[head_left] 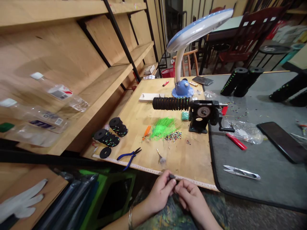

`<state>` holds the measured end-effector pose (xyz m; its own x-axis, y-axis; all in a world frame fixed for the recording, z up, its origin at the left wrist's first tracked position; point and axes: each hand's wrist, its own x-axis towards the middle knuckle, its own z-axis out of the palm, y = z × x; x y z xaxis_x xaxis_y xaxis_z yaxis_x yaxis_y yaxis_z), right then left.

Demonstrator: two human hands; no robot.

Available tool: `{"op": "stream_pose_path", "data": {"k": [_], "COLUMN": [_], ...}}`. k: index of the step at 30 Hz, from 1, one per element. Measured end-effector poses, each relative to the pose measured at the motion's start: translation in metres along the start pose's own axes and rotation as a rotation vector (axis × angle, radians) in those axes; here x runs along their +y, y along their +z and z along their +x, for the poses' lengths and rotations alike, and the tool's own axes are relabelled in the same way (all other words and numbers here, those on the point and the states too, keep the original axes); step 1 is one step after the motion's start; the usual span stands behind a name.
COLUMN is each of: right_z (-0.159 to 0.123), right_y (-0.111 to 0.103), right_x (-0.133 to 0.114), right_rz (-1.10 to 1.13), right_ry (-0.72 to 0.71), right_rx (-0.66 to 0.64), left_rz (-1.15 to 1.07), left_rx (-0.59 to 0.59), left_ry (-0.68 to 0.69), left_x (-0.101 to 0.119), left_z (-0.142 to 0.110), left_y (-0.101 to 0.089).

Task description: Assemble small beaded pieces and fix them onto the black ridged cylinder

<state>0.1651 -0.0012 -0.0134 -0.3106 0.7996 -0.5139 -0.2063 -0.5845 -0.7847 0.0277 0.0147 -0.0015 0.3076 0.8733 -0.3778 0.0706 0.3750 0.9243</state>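
Small dark piece [172, 176] is held between thumb and index of the left hand [159, 193], fingertips closed on it, just above the front edge of the wooden table [192, 159]. Right hand [192, 195] is brought in beside it with thumb and fingers pinched narrow; whether anything thin is held there can't be told. Main risk: the piece is largely covered by fingers, so a slip or a bad angle could be missed. If the pinch is loosened or rolled, it could be dropped past the table edge onto the patterned cloth [171, 212] on the lap — hard to spot there, dark on dark. Farther out, a grey tuft [162, 159] is lying just past the measuring strip [148, 170]; it could be dragged or bent if a wrist is swept forward. Blue-handled pliers [132, 155] are lying over that strip, left of the hands, one handle toward the edge, so they could be knocked off by a forearm. Beyond, loose beads [174, 136] are piled against green strands [164, 127] — easily scattered by a sleeve or a table bump. Black crank device [199, 127] is standing behind; its handle could be caught by a long reach. Snips [240, 172] are lying on the grey mat [227, 187], right side.
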Motion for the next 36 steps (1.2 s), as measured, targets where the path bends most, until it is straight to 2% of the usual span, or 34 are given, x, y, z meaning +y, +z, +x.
{"op": "stream_pose_path", "data": {"k": [9,19,25,31,36], "right_z": [0.000,-0.003,-0.007,-0.007,-0.006], "right_y": [0.002,-0.006,-0.008,-0.003,0.001], "right_x": [0.000,0.000,0.004,0.012,0.009], "right_rz": [0.039,0.022,0.021,0.000,-0.042], "right_ry": [0.049,0.010,0.042,0.089,0.129], "right_rx": [0.003,0.012,-0.064,-0.096,-0.069], "left_rz": [0.044,-0.004,0.039,-0.138,-0.121], "left_rx": [0.005,-0.028,-0.016,-0.059,-0.043], "left_ry": [0.007,0.001,0.007,-0.086,-0.073], "left_x": [0.004,-0.002,-0.006,-0.013,-0.013], "left_z": [0.001,0.001,-0.004,-0.011,-0.013], "left_y": [0.000,-0.002,-0.005,-0.007,-0.008]}}
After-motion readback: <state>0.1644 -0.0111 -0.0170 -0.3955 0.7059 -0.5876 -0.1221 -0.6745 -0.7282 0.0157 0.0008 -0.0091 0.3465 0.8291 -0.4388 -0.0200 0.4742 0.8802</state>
